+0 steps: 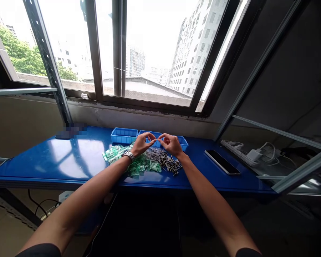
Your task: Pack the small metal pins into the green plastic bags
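Head view is showing both arms reaching straight forward over a glossy blue table [69, 160], forearms bare, the hands meeting just above its far side. The left hand [141, 143], with a metal wristwatch [128, 155] on its wrist, is curling its fingers inward, thumb and forefinger pressing together on one end of a thin, pale pin-like piece [158, 140]. The right hand [172, 143] is mirroring it, thumb and forefinger pinching the other end, so the piece is hanging level between the two hands, above the table and in front of the trays. It is too small to tell more of its shape.

Under the hands a heap of small dark pins [169, 163] is lying loose, and beside it, toward the left, a heap of clear green packets [139, 166] is spreading toward the near edge. Three blue trays [123, 136] are standing in a row behind the hands, close to the wall under the window [139, 53]. A dark phone [222, 162] is lying flat to the right, well apart from the heaps. Left of the packets the tabletop is lying bare right out to its left end. A metal upright [53, 71] is rising at the table's rear left.
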A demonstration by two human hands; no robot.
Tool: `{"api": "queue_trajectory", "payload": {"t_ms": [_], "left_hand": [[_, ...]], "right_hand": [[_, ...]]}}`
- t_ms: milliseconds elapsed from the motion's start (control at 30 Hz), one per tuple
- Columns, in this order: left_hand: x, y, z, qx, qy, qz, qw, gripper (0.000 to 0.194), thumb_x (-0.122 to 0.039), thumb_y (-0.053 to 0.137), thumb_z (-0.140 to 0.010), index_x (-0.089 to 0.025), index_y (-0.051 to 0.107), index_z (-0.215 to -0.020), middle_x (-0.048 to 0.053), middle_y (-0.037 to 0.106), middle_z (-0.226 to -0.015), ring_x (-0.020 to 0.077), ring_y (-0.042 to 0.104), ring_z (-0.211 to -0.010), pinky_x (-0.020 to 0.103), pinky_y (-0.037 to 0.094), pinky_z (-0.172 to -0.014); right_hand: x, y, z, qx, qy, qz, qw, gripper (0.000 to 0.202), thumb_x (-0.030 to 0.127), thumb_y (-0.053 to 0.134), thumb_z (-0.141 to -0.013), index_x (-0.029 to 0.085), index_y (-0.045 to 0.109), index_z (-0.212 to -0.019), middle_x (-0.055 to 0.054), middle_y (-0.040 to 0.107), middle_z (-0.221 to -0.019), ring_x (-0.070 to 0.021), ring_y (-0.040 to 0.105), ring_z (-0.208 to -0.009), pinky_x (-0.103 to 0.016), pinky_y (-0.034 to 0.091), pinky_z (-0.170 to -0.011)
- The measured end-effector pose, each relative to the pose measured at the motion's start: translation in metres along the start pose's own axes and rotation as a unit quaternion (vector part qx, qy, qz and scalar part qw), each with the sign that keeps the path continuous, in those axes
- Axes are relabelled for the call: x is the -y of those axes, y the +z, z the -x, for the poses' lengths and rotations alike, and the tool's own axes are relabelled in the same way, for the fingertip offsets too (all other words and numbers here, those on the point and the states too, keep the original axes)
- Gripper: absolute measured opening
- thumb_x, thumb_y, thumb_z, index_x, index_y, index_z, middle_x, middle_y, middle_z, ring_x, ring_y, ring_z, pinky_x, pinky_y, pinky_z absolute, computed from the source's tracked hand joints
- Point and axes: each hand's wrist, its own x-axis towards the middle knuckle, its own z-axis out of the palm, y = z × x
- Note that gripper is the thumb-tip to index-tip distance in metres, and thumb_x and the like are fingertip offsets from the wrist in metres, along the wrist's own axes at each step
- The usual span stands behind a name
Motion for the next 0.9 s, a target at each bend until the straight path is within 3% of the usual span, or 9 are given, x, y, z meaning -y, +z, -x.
{"api": "queue_trajectory", "payload": {"t_ms": [400,700,900], "left_hand": [[-0.001,0.001,0.001,0.011,0.001,0.03,0.999,0.026,-0.044,0.071,-0.089,-0.018,0.072,-0.089,0.006,0.074,-0.089,0.0194,0.065,-0.081,0.029,0.045,-0.069],[-0.003,0.0,0.002,0.024,-0.001,0.015,1.0,0.021,-0.04,0.071,-0.089,-0.018,0.073,-0.09,0.006,0.073,-0.089,0.0205,0.064,-0.081,0.03,0.045,-0.069],[0.0,0.003,0.003,0.053,0.016,0.013,0.998,0.014,-0.033,0.073,-0.086,-0.019,0.074,-0.086,0.005,0.073,-0.086,0.0201,0.062,-0.08,0.03,0.045,-0.069]], "right_hand": [[-0.007,0.015,0.005,0.025,0.018,-0.059,0.998,0.039,0.056,0.065,-0.089,0.018,0.074,-0.091,0.004,0.048,-0.057,-0.0104,0.039,-0.049,-0.023,0.03,-0.047],[-0.002,0.009,0.007,-0.041,0.031,-0.047,0.998,0.033,0.05,0.063,-0.09,0.018,0.071,-0.091,0.004,0.045,-0.058,-0.0115,0.038,-0.051,-0.024,0.03,-0.049],[0.001,0.013,0.008,-0.034,0.025,-0.051,0.998,0.028,0.048,0.062,-0.09,0.02,0.066,-0.088,0.006,0.04,-0.057,-0.0113,0.036,-0.051,-0.024,0.03,-0.049]]}}
